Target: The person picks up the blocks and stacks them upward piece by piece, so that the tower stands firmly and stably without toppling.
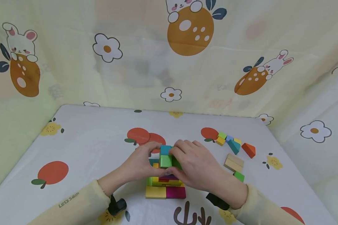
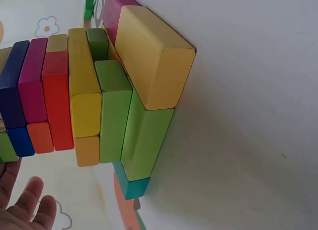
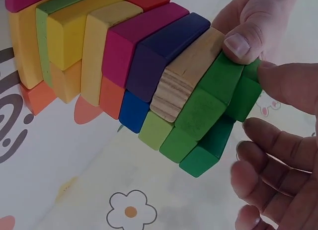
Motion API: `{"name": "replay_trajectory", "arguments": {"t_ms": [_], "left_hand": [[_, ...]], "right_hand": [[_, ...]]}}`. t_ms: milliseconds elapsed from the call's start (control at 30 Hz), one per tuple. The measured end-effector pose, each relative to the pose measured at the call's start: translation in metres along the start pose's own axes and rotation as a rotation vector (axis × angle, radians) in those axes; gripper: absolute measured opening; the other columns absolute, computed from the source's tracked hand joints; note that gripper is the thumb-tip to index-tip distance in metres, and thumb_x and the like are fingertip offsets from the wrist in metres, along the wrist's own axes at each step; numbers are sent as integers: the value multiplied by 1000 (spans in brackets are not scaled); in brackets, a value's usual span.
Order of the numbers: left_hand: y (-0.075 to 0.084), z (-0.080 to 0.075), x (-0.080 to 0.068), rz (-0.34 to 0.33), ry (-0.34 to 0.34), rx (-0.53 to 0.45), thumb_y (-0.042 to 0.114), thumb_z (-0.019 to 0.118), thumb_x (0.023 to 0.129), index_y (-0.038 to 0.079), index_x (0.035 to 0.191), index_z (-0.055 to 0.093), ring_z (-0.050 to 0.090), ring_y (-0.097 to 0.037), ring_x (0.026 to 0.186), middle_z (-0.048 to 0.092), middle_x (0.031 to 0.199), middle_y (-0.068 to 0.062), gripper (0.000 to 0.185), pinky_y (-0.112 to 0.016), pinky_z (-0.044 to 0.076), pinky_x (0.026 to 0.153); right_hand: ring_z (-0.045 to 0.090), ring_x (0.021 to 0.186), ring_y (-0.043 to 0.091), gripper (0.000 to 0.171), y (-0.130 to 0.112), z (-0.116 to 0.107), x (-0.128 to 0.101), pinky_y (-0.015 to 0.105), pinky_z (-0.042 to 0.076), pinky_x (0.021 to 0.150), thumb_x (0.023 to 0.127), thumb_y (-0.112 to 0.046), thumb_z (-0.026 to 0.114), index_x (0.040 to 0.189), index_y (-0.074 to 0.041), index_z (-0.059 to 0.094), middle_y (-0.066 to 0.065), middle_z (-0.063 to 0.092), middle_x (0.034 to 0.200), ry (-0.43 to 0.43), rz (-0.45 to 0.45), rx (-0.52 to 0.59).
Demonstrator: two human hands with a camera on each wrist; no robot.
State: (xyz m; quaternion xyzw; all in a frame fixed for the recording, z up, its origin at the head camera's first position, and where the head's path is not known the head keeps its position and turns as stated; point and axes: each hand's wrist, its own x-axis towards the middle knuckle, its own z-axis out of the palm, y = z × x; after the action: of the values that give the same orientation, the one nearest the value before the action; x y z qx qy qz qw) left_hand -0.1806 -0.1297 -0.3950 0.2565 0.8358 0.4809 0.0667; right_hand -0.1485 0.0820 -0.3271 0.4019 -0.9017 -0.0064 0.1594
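Block stack (image 1: 165, 181) stands several layers high under both hands, mid-surface (image 1: 95, 150); looks well along by my read. Left hand (image 1: 140, 164) curls in from the left, fingers touching the top of the stack beside the teal block (image 1: 165, 150). Right hand (image 1: 195, 167) arches over from the right, fingers pinching the green block (image 1: 166, 161) at the top. Spare blocks (image 1: 232, 147) lie well right of the right fingers, still unplaced. Both forearms rest low, wrists bent inward.
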Motion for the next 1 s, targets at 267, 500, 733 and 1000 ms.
{"name": "replay_trajectory", "arguments": {"t_ms": [267, 500, 733, 1000], "left_hand": [[0, 1, 0, -21, -1, 3, 33, 88, 78, 10, 129, 62, 59, -30, 122, 66, 125, -3, 61, -58, 51, 104], [1, 1, 0, -54, -5, 16, 33, 87, 78, 9, 129, 62, 59, -32, 122, 66, 124, -5, 62, -57, 53, 101], [6, 3, 0, -126, 5, 63, 37, 90, 75, 8, 131, 61, 59, -34, 122, 66, 121, -4, 69, -50, 57, 96], [6, 3, -1, -138, 16, 97, 38, 90, 74, 7, 133, 61, 60, -34, 120, 66, 123, -4, 73, -46, 59, 93]], "right_hand": [[57, 112, 23, 53, 6, 1, 6, 37, 54, 86, 85, -49, 78, 123, -13, 69, 5, 64, 119, -28, 29, 94], [56, 123, 24, 44, 15, 0, 3, 47, 53, 97, 89, -40, 77, 124, -15, 68, 4, 64, 127, -7, 94, 310], [63, 102, 8, 24, 66, -1, -46, 30, 56, 86, 97, -13, 69, 121, -12, 69, -2, 72, 115, 144, 335, 576], [57, 83, 6, 23, 117, 33, -143, 20, 51, 68, 94, -16, 74, 114, -6, 72, -1, 73, 98, -124, 676, 466]]}}
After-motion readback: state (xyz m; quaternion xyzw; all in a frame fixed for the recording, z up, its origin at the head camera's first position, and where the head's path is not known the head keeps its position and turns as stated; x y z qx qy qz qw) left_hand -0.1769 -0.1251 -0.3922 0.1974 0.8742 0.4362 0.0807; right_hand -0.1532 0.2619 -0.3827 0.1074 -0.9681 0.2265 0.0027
